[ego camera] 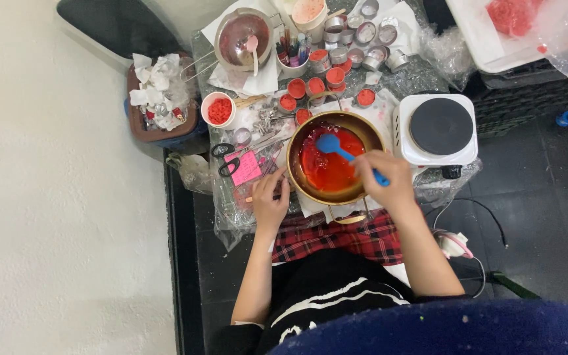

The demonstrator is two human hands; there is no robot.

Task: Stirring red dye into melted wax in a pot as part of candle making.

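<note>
Cluttered and wrapped in crinkled clear plastic, the small counter (231, 204) sits over a dark floor. Near its front edge stands a round brass-coloured metal bowl (371, 137) of glossy melted red wax (327, 172). The right hand (385, 179) is closed around a blue silicone spatula (331, 144) dipped in the wax; the left hand (269, 200) steadies the bowl's rim, fingers loosely curled. Slow, even stirring — blade kept low — would likely avoid splashes. A white single-burner hotplate (436, 129) stands at the right edge.

We record a blue spatula (334, 147) in glossy red liquid, held in a brass-gold bowl (365, 129). Hot plate (438, 129) — white body, dark grey disc. Pink note (247, 168); scissors (226, 158) black-handled. Cloth (356, 238) — red-and-black plaid.
</note>
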